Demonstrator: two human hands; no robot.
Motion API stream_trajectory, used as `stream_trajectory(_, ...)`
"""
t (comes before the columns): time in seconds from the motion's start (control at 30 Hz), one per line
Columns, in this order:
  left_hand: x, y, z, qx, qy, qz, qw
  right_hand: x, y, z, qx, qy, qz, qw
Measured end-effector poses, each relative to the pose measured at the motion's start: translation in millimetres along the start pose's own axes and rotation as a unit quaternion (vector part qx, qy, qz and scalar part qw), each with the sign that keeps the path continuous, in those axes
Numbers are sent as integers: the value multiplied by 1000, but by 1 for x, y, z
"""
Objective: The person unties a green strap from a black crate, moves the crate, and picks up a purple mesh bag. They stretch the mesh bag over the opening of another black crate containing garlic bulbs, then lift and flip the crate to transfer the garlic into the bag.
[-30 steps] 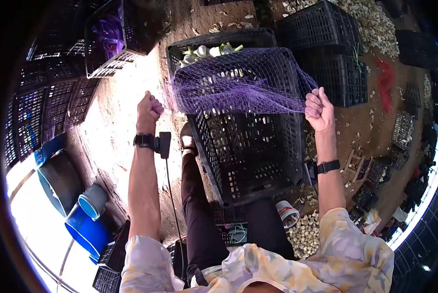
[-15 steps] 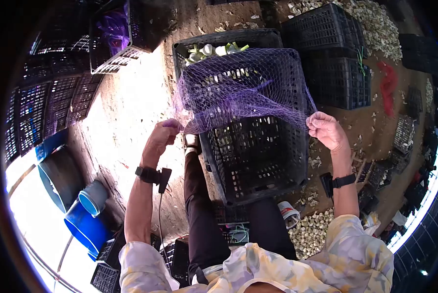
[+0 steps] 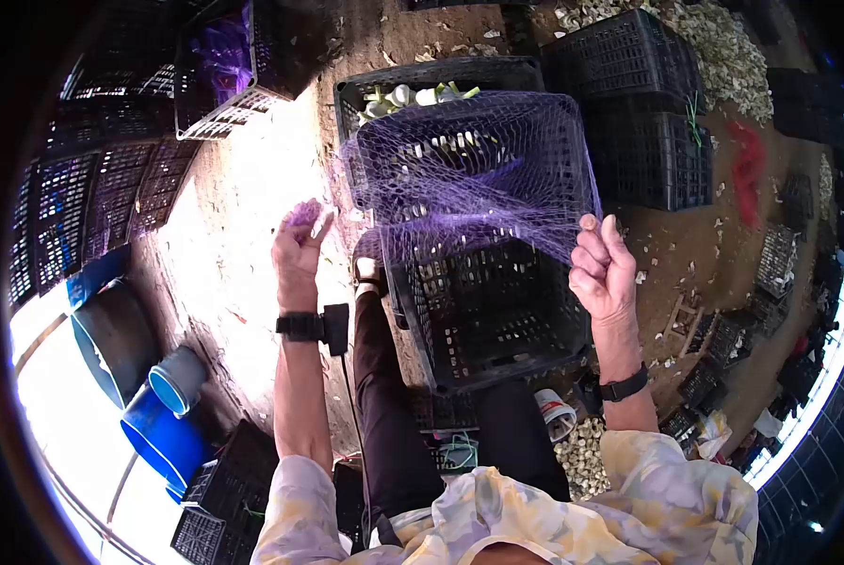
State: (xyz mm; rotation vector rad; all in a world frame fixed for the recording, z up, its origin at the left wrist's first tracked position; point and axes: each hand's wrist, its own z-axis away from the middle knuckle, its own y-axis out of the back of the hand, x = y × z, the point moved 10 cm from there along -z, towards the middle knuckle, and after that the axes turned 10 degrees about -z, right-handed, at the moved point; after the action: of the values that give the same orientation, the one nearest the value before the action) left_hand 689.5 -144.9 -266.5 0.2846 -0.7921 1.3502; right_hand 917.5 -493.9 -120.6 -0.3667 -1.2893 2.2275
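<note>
Purple mesh netting is draped over the far part of a black plastic crate in front of me. My right hand is closed on the netting's right edge, pulling it into a taut fold. To the left of the crate, my left hand pinches a small purple bunch that looks like the same netting; glare hides how it joins the rest. Beyond the draped crate, white bulbs with green stems, which look like garlic, lie in another black crate.
Stacked black crates stand at the right, near a heap of pale bulbs or peelings and red netting. Blue tubs sit at the left. More bulbs and a white bucket are by my right leg.
My left hand has moved left and slightly up, away from the crate. My right hand has shifted left and turned, and the netting between them has bunched into a diagonal fold.
</note>
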Motion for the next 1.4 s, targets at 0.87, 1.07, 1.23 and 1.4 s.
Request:
stream_trajectory(0.87,17,-168,-59,-253,79,-295,918,-77,73,41,165,29,260,951)
stream_trajectory(1.07,-1,-149,-68,-198,84,-314,925,-80,93,39,171,-9,296,940)
stream_trajectory(1.23,45,-113,-101,-124,-66,-520,842,-96,94,42,166,-32,314,934)
stream_trajectory(1.4,-48,-58,-45,-169,180,-239,939,-99,119,51,170,-77,327,926)
